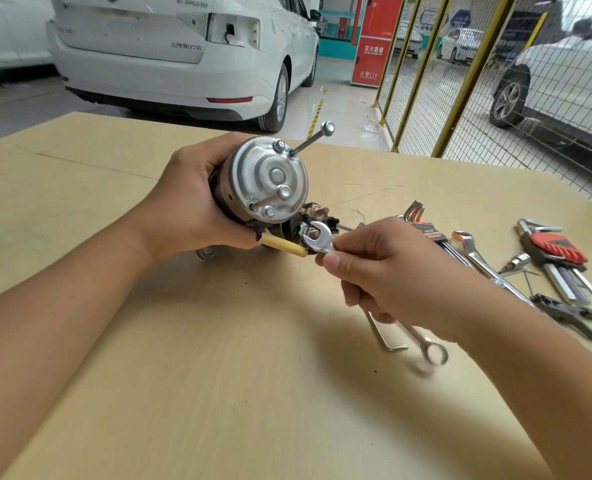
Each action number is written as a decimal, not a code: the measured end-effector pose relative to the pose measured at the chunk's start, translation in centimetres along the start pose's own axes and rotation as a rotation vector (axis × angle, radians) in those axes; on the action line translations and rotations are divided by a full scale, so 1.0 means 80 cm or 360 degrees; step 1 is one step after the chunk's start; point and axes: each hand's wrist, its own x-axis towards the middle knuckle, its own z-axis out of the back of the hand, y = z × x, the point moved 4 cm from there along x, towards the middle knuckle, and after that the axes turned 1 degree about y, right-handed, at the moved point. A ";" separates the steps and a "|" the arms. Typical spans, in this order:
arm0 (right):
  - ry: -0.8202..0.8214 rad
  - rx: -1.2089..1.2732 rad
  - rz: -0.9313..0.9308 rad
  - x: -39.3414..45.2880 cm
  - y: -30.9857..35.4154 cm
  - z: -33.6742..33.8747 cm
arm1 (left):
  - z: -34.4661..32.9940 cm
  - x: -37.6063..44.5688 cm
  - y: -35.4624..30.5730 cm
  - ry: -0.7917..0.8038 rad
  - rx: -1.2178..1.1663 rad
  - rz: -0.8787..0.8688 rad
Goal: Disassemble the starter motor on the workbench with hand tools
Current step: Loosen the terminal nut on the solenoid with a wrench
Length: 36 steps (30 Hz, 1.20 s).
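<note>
My left hand (pixel 187 202) grips the starter motor (pixel 266 180) by its body, its silver end cap facing me. Two long through bolts stick out of the cap, one far out (pixel 311 138) and one shorter (pixel 270 199). My right hand (pixel 388 275) holds a combination wrench (pixel 318 240); its open end sits on a nut at the solenoid terminal just below the cap. The wrench's ring end (pixel 434 353) shows blurred below my right hand. A yellow sleeved lead (pixel 282 245) runs to that terminal.
The wooden workbench (pixel 218 358) carries tools at the right: hex key sets in red holders (pixel 557 249), a set (pixel 426 232) behind my right hand, more wrenches (pixel 471 252), a socket bit (pixel 516 263), dark pliers (pixel 571 315), and a loose hex key (pixel 384 337). Beyond stand a white car and yellow mesh fence.
</note>
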 end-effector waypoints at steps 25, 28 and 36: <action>0.0252 0.0742 -0.0324 -0.018 0.004 -0.028 | -0.001 -0.003 -0.001 0.0006 -0.0065 0.0037; 0.0395 0.0987 -0.0396 -0.021 0.011 -0.044 | -0.001 -0.003 0.000 0.0000 -0.0056 0.0036; 0.0561 0.1431 -0.0373 -0.012 0.017 -0.059 | -0.002 -0.003 -0.003 -0.0008 -0.0037 0.0027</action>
